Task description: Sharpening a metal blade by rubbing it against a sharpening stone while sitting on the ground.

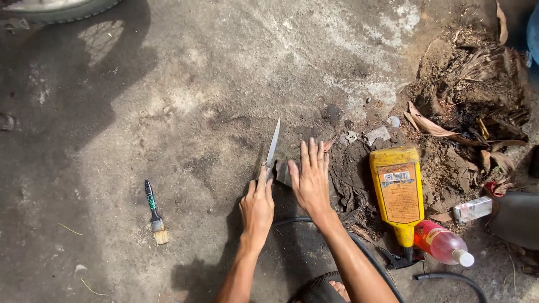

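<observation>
**A:** What do the two hands hold?

**B:** The left hand (257,206) grips the handle of a knife (273,148), fingers curled together around it. The thin blade points away from the person, tip toward the far side of the concrete floor (196,84). The right hand (310,178) lies flat, fingers straight and pressed side by side, palm down on a small dark flat block (282,173) that sits on the floor just beside the blade. The knife's lower part meets that block; whether the edge truly touches it cannot be told.

**A:** Where on the floor is this?

**B:** Near the middle, a little toward the near edge, close in front of the person. A bare foot in a dark sandal (323,289) shows at the near edge.

**A:** What lies around?

**B:** To the left, well apart, a small paintbrush (154,213) with a dark handle and pale bristles. To the right, a yellow plastic bottle (397,193) lies on its back, neck toward the person, and a clear bottle of reddish liquid (442,243) with a white cap touches it. A black hose (449,278) curves beneath them. Dry leaves and dirt (471,95) fill the far right corner. A tyre (62,8) shows at the far left corner.
</observation>
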